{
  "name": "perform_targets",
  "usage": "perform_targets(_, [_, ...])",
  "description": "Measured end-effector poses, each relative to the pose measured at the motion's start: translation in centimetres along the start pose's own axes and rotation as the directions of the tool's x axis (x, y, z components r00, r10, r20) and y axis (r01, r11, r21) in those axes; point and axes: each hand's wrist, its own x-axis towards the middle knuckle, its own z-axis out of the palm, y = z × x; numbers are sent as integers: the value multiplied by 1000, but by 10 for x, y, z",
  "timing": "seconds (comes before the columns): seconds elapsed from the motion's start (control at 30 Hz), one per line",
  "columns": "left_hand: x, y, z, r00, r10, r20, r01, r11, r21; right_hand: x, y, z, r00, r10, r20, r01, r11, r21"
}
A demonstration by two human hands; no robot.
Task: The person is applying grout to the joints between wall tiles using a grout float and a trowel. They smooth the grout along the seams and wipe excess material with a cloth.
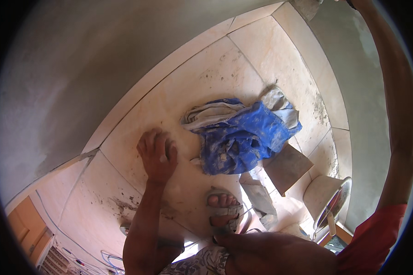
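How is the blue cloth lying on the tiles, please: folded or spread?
Neither: the blue cloth lies crumpled, in uneven creases on the floor tiles.

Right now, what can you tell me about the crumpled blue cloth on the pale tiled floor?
The crumpled bright blue cloth looks like soft fabric, smeared with pale, dusty stains. It lies in loose folds on the pale tiled floor, right of the person's bare left hand, which isn't touching it. Greyish-beige fabric borders its upper left; whether it's one piece, I can't tell.
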Motion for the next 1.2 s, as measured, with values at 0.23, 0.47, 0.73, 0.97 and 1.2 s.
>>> perform_targets(0.23, [12, 12, 10, 1000, 11, -21, -12, 998, -64, -21, -4, -24, 997, 45, 66, -41, 997, -66])
perform_targets(0.47, [6, 2, 4, 1000, -8, -11, 8, 999, -36, -19, -21, 7, 994, -83, -72, 82, 996, -16])
perform_targets(0.73, [7, 4, 4, 1000, -10, -10, 9, 1000, -28, 4, 19, 1, 996, -78, -37, 79, 997, 14])
perform_targets(0.97, [1, -4, -5, 999, -37, 2, 37, 999, 9, -14, 25, 8, 961, -233, -149, 238, 971, 12])
perform_targets(1.2, [7, 4, 3, 1000, -13, -7, 13, 999, -37, -64, 80, 120, 764, -506, -401, 532, 845, -55])
